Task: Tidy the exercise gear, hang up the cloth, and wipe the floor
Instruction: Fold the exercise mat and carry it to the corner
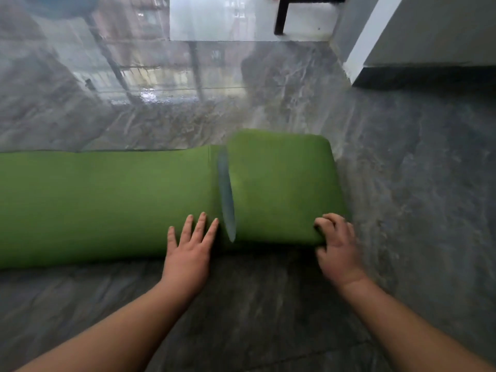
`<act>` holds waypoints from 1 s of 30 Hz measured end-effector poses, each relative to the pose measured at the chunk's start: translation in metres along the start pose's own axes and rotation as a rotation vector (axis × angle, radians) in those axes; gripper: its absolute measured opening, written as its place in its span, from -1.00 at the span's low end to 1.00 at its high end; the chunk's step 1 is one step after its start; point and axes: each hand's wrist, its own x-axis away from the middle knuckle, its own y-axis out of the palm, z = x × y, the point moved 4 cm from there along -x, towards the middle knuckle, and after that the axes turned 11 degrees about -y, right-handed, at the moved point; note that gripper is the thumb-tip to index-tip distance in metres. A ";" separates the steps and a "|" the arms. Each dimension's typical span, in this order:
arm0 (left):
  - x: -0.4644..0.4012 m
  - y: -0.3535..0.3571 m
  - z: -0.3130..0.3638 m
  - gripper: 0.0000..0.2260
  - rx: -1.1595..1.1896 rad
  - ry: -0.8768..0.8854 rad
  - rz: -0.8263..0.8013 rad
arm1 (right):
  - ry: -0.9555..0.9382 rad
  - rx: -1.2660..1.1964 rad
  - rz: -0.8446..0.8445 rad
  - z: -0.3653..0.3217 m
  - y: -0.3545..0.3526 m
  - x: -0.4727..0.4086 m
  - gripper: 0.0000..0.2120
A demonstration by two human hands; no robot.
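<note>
Grey marbled floor (402,183) fills your view, glossy enough to mirror a window frame in its upper left part, with a dark furniture leg (281,14) standing at the top and a pale wall corner (367,36) at upper right. Across the middle lies your green exercise mat (107,200), running off the left edge; its right end (281,183) is folded or rolled over onto itself, a blurred grey-blue underside strip (226,194) showing at the seam. Your left hand (188,253) rests flat on the mat's near edge just left of that seam, fingers spread and straight, gripping nothing. Your right hand (335,251) sits at the near right corner of the folded part, fingers curled over the top and thumb beneath, clasping that corner. Both forearms are bare.
</note>
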 end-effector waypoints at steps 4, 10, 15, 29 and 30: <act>0.001 -0.001 -0.044 -0.21 -0.007 -0.025 -0.022 | 0.007 0.268 -0.265 -0.011 0.024 -0.002 -0.45; -0.008 0.001 -0.086 -0.29 -0.045 -0.056 -0.108 | -0.078 0.536 -0.508 -0.058 0.052 -0.005 -0.24; -0.008 0.011 -0.090 -0.33 -0.057 -0.028 -0.119 | -0.391 0.384 -0.513 -0.121 0.083 -0.012 -0.01; -0.006 -0.057 -0.069 -0.21 0.228 -0.036 -0.015 | -0.264 0.158 -0.358 -0.139 0.058 -0.040 -0.04; -0.005 -0.062 -0.066 -0.22 0.259 -0.038 0.017 | -0.241 0.085 -0.317 -0.139 0.052 -0.042 -0.07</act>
